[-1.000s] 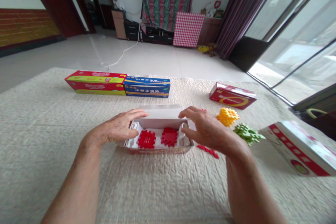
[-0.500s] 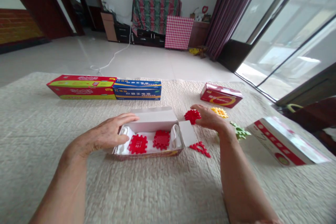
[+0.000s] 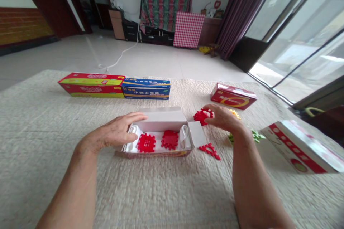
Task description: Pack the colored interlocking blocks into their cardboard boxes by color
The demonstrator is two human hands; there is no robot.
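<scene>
1. Box point(image 3: 158, 154), thin card, open: left hand point(image 3: 113, 132) rests on its left end, fingers parted.
2. Right hand point(image 3: 224, 118) pinches toothed red plastic piece point(image 3: 210, 113), beyond the box's right end; a loose pinch could drop it.
3. Outfolded right flap point(image 3: 197, 134) might snag its teeth.
4. Soft white cloth point(image 3: 184, 137) could bunch, tilting two flat, squarish red tiles point(image 3: 170, 139) inside.

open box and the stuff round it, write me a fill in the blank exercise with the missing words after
The left hand is at the ____ end of the open box. 
The lining under the red pieces in that box is coloured ____. 
The right hand has its fingertips at a piece coloured ____. 
The box meeting the red and lime box end to end is mainly ____.

Missing words: left; white; red; blue
</scene>
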